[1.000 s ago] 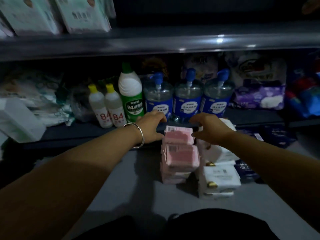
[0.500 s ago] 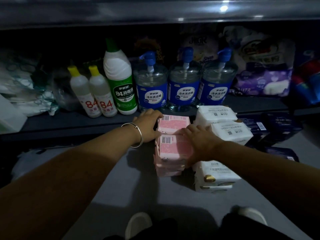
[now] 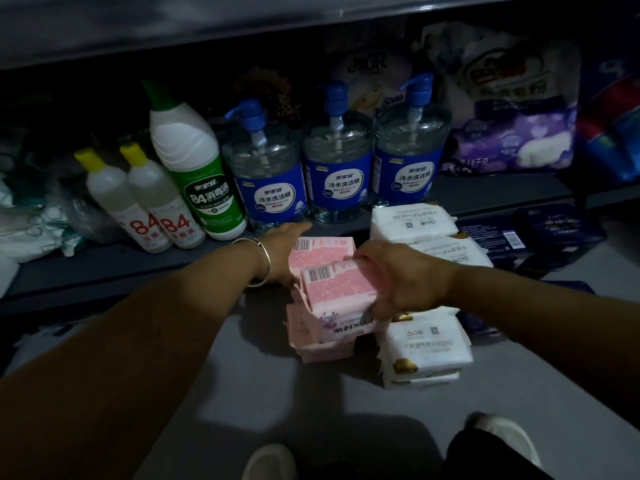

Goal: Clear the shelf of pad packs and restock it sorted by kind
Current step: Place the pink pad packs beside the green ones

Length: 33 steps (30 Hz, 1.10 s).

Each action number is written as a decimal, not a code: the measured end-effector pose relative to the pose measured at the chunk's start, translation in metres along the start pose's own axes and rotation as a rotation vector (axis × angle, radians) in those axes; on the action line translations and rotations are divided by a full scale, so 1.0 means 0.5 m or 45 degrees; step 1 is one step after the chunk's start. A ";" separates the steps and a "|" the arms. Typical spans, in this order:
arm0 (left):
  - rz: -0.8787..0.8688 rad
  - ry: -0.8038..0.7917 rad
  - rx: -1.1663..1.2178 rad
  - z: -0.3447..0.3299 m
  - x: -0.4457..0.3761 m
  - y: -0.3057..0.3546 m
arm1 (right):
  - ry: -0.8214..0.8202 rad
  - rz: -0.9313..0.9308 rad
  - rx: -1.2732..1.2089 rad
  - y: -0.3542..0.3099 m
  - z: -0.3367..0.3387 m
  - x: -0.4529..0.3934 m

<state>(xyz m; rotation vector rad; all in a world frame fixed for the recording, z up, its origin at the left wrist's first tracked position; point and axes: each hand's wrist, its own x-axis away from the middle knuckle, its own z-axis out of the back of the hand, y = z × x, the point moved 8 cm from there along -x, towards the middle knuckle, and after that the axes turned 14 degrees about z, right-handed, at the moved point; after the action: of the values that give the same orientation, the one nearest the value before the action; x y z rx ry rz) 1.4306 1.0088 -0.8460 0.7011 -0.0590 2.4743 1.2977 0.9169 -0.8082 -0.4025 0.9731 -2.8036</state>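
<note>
The scene is dimly lit, with light falling from above and behind. Soft shadows of the arms are cast across the grey floor (image 3: 242, 393). The shelf (image 3: 485, 192) recesses are lost in darkness. Wide-angle bending and slight blur are seen toward the edges.

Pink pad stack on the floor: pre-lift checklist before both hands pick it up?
1. Left hand against the left side of the pink pad stack: ok.
2. Right hand gripping the stack's right side, fingers curled under the upper packs: ok.
3. Stack squared: not ok, top packs sit askew over the lower ones.
4. White pad stack apart from the pink one: not ok, it sits right beside it under the right wrist.
5. Free spot on the shelf: cannot tell.
</note>
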 end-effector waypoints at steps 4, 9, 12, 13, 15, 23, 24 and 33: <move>0.042 -0.058 0.048 -0.024 -0.009 0.005 | 0.065 -0.025 -0.210 0.012 0.040 0.006; -0.050 -0.014 0.337 -0.018 -0.022 0.008 | 0.136 -0.071 -0.475 0.025 0.072 0.004; -0.059 -0.060 0.475 0.013 -0.009 0.012 | 0.172 -0.065 -0.614 0.014 0.099 0.005; -0.030 -0.088 0.530 0.028 -0.004 0.007 | 0.192 -0.056 -0.629 0.008 0.112 0.005; 0.003 -0.091 0.622 0.068 0.008 -0.005 | 0.242 -0.029 -0.648 -0.006 0.146 0.004; 0.022 0.098 0.659 0.273 0.115 -0.019 | 0.384 0.114 -0.693 -0.122 0.320 0.015; 0.028 0.145 0.677 0.305 0.135 -0.024 | 0.399 0.139 -0.687 -0.144 0.344 0.020; 0.086 0.417 1.131 0.532 0.305 -0.042 | 0.781 0.334 -0.809 -0.285 0.540 0.082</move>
<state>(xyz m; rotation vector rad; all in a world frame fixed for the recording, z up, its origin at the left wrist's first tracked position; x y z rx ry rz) 1.4595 1.0540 -0.5433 0.6067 1.2067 2.5867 1.3318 0.8609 -0.5075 0.5337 1.8770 -2.3418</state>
